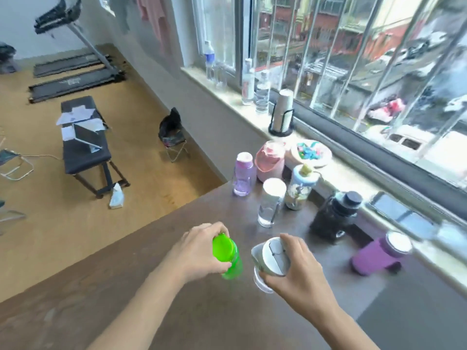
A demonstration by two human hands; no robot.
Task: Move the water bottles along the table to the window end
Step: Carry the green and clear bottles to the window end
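My left hand (199, 251) grips a bright green bottle (227, 256) around its lid, near the middle of the brown table (126, 286). Beside it, my right hand (293, 269) holds a clear bottle with a white-grey lid (274, 257). Further along toward the window stand a clear bottle with a white cap (270, 203), a lilac bottle (243, 176), a pink bottle (269, 161), a blue-lidded patterned bottle (300, 189) and a black bottle (336, 215). A purple bottle (379, 252) stands at the right by the sill.
Along the window sill (227, 97) stand several plastic water bottles (262, 92), a stack of paper cups in a black holder (282, 113), a round tin (310, 152) and a phone (390, 207). Left of the table edge lies open floor with a black bench (84, 145).
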